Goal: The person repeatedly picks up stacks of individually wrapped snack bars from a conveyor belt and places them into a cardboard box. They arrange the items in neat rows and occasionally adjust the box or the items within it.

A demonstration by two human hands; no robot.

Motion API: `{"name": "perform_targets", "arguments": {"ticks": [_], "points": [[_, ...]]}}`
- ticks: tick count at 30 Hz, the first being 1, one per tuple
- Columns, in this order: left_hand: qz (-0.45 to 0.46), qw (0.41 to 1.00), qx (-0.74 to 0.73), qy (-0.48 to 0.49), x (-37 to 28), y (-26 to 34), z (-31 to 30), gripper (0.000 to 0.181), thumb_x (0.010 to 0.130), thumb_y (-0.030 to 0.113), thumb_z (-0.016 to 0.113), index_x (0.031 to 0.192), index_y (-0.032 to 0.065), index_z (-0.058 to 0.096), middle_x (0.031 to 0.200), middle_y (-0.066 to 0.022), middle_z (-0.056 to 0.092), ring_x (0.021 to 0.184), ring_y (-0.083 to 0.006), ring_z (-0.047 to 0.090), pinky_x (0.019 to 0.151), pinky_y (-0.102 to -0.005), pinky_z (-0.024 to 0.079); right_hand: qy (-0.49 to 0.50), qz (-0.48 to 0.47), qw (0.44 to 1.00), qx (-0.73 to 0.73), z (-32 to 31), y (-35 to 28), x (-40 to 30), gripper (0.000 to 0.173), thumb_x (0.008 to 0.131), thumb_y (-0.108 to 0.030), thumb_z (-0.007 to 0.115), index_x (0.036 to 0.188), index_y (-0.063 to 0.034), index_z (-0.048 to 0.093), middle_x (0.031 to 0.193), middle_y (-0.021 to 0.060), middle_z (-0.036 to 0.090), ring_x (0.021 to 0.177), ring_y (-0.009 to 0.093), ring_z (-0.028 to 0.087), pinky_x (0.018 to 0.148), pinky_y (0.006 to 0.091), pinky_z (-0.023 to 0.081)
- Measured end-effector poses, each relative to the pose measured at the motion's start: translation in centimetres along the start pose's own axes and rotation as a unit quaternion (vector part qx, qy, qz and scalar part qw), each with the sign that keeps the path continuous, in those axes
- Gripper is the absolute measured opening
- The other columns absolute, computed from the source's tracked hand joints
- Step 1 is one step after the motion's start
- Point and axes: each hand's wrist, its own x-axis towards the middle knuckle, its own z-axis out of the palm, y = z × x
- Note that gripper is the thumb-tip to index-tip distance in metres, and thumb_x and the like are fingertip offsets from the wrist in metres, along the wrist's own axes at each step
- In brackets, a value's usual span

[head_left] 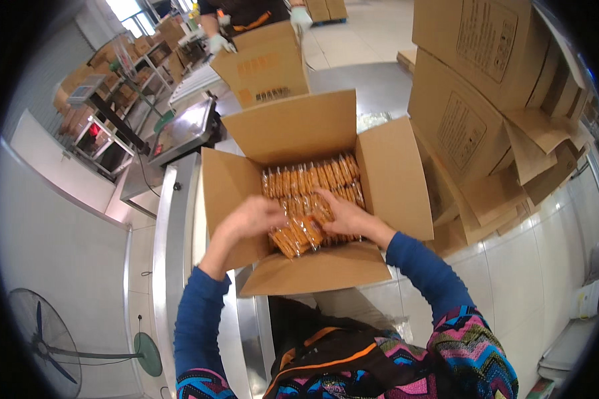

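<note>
Before me an open cardboard carton (392, 184) stands with its flaps spread outward. Inside are rows of clear-wrapped orange-brown snack packets (309, 177), standing on edge. Several more packets (297, 237) lie tilted on top at the near side. My right hand (347, 214) reaches in over the right wall, its thumb and fingers around some of the upper packets. At the left, my left hand (259, 217) is blurred by motion beside the loose packets; its fingertips' hold is unclear. The packets beneath both hands are partly hidden.
Across the metal table (374, 82), a person's gloved hands (301, 19) hold another carton (264, 65). Folded cartons (459, 109) are stacked at the right. A bench scale (184, 129) stands at the left, and a pedestal fan (42, 346) is at lower left.
</note>
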Motion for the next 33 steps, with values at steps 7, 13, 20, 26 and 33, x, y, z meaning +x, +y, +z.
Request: {"name": "perform_targets", "arguments": {"ticks": [7, 13, 20, 26, 33], "points": [[0.134, 0.98, -0.017, 0.148, 16.3, 3.2, 2.1, 0.042, 0.091, 0.025, 0.065, 0.125, 0.0008, 0.062, 0.118, -0.0177, 0.068, 0.106, -0.0254, 0.065, 0.092, -0.0338, 0.051, -0.065, 0.091, 0.972, -0.208, 0.5, -1.6, -0.2, 0.059, 0.081, -0.036, 0.07, 0.133, -0.0225, 0.047, 0.125, 0.0222, 0.052, 0.108, 0.042, 0.059, 0.086, 0.0502, 0.052], [0.065, 0.984, -0.002, 0.165, 27.3, 1.6, 7.5, 0.049, 0.086, 0.037, 0.068, 0.124, 0.0075, 0.063, 0.12, -0.0201, 0.064, 0.115, -0.037, 0.059, 0.097, -0.0431, 0.047, 0.045, 0.051, 0.978, -0.199, 1.9, -1.6, -2.1, 0.053, 0.073, -0.016, 0.073, 0.121, -0.0157, 0.052, 0.131, 0.0233, 0.041, 0.112, 0.045, 0.05, 0.088, 0.0493, 0.052], [0.133, 0.977, -0.017, 0.168, 23.7, 1.7, 9.2, 0.05, 0.081, 0.042, 0.071, 0.12, 0.0135, 0.063, 0.111, -0.0128, 0.069, 0.105, -0.0349, 0.063, 0.089, -0.0452, 0.05, 0.072, -0.017, 0.996, -0.045, -6.6, -2.6, -4.7, 0.039, 0.081, -0.009, 0.063, 0.117, -0.0112, 0.052, 0.129, 0.0207, 0.044, 0.11, 0.042, 0.055, 0.087, 0.0491, 0.051], [0.132, 0.974, 0.0, 0.184, 23.0, 0.8, 10.6, 0.04, 0.088, 0.041, 0.063, 0.122, 0.0203, 0.062, 0.123, -0.007, 0.064, 0.118, -0.0286, 0.056, 0.103, -0.0476, 0.04, 0.131, -0.122, 0.943, -0.28, -12.4, -4.0, 3.1, 0.034, 0.078, -0.004, 0.065, 0.11, -0.0112, 0.055, 0.128, 0.0093, 0.051, 0.112, 0.031, 0.057, 0.086, 0.0417, 0.052], [0.175, 0.913, 0.203, 0.309, 20.5, 1.6, 11.8, 0.045, 0.089, 0.04, 0.063, 0.127, 0.0156, 0.06, 0.129, -0.007, 0.059, 0.127, -0.0311, 0.046, 0.103, -0.0698, 0.025, 0.042, -0.134, 0.856, -0.497, -8.9, 3.0, 9.5, 0.03, 0.077, -0.014, 0.065, 0.107, -0.0169, 0.06, 0.117, 0.0042, 0.053, 0.102, 0.024, 0.058, 0.082, 0.0371, 0.051]]}}
